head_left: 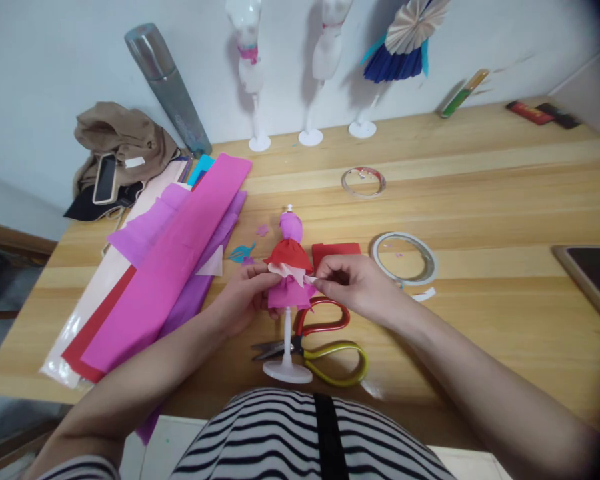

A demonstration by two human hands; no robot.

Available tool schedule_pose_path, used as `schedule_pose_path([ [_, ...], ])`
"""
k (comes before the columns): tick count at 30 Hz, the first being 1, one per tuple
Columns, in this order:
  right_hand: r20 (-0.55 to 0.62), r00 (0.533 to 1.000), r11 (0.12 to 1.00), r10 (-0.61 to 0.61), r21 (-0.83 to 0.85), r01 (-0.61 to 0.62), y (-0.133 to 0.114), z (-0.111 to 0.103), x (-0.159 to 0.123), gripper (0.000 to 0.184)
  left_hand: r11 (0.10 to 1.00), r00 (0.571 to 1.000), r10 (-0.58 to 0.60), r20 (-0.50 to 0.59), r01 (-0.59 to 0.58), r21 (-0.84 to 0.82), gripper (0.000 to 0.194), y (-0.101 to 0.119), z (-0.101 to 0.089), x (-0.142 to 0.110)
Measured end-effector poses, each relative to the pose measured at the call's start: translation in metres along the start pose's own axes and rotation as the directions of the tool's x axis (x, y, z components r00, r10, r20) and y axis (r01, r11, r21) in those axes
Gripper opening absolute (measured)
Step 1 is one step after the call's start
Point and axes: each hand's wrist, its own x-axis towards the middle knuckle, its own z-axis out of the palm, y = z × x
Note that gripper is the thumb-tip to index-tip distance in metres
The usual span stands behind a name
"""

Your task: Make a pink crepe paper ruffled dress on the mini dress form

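Observation:
A small white dress form (287, 327) stands upright before me, dressed in crepe paper: a purple top (291, 228), a red layer (289, 255) and a pink-purple skirt (287, 297). Across the skirt, just under the red layer, lies a pale pink paper strip (293, 272). My left hand (245, 297) pinches its left part against the skirt, some fingers hidden behind the form. My right hand (355, 283) pinches the strip's other end between thumb and forefinger. Scissors (297, 344) with one red and one yellow handle lie behind the form's base.
Pink crepe paper (175, 267) and other coloured sheets are piled at left, near a thermos (173, 93) and brown cloth (115, 137). A wide tape roll (433, 260) and a thinner roll (350, 192) lie at right. Three more dress forms (363, 129) stand along the wall.

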Motion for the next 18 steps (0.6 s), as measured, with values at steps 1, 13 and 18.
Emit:
schedule_pose_path([
  [1,-0.001,1.000,1.000,0.003,0.018,-0.003,-0.001,0.000,0.000,0.022,1.000,1.000,-0.001,-0.001,0.001,-0.003,0.026,0.000,0.000,-0.001],
  [13,-0.048,0.999,0.983,-0.026,0.182,0.034,-0.011,0.008,0.004,0.030,0.976,0.990,-0.122,-0.074,0.106,-0.191,0.013,0.000,-0.005,-0.007],
  [18,-0.068,0.991,0.990,-0.111,0.074,0.116,-0.015,0.012,-0.001,0.018,0.965,0.991,-0.052,-0.125,0.018,-0.261,0.010,-0.005,-0.006,-0.014],
])
